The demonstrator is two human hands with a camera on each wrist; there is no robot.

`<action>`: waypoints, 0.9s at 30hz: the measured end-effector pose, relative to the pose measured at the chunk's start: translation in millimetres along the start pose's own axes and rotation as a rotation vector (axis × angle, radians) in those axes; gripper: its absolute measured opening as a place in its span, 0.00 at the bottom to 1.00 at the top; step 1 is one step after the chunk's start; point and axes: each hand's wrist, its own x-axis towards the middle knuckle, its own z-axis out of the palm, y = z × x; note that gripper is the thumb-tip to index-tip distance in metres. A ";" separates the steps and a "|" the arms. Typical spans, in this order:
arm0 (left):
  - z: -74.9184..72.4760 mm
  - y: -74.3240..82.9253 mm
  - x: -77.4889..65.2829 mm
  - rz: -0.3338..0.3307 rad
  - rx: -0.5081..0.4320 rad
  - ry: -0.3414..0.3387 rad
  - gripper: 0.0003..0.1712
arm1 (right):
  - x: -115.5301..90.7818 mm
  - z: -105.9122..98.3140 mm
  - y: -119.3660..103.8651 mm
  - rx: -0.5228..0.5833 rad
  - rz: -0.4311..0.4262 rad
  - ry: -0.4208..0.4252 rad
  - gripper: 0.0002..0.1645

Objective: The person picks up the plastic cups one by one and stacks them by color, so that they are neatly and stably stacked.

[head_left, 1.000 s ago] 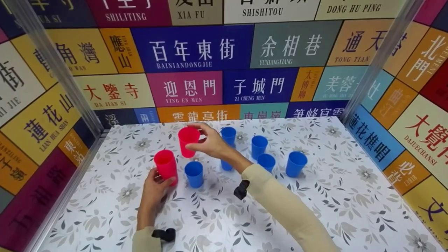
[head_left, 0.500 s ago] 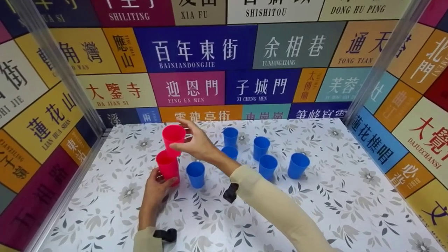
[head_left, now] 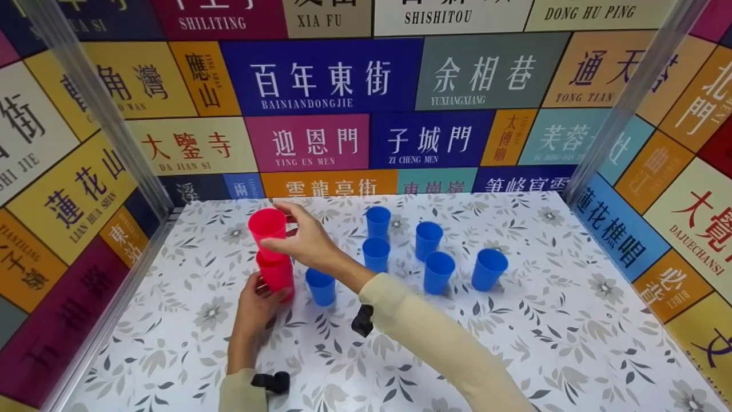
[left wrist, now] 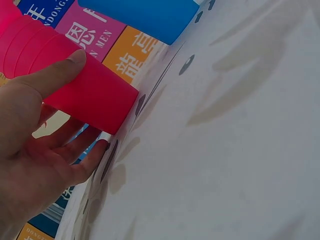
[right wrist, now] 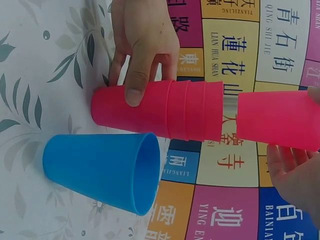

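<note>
A stack of nested red plastic cups (head_left: 275, 273) stands upright on the table at the left, several rims showing in the right wrist view. My left hand (head_left: 256, 304) grips its lower part, thumb pressed on the near side (left wrist: 75, 92). Above the stack, my right hand (head_left: 307, 239) holds a single red cup (head_left: 266, 228), mouth up, between thumb and fingers. In the right wrist view a small gap separates this cup's base (right wrist: 250, 117) from the stack's top rim. Just right of the stack is an upright blue cup (head_left: 321, 289), partly behind my right forearm in the head view.
Several more blue cups stand mouth up on the right: a back one (head_left: 378, 223), one before it (head_left: 376, 254), and others (head_left: 438, 273) farther right (head_left: 489, 269). The flower-patterned table (head_left: 560, 343) meets sign-covered walls (head_left: 320, 74) at the back and sides.
My right hand has carried the single red cup leftward, from above the table behind the blue cup to directly over the red stack. My left hand has stayed on the stack.
</note>
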 end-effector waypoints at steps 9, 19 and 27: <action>2.3 0.2 -1.4 0.011 -0.040 0.017 0.34 | 0.9 11.6 8.8 0.029 0.027 0.020 0.42; 1.6 2.3 1.1 -0.041 -0.032 -0.006 0.35 | 1.0 16.1 26.6 -0.008 0.060 0.041 0.42; 0.5 2.0 -0.1 -0.037 -0.015 -0.001 0.36 | -9.2 14.8 39.5 0.009 0.101 0.017 0.42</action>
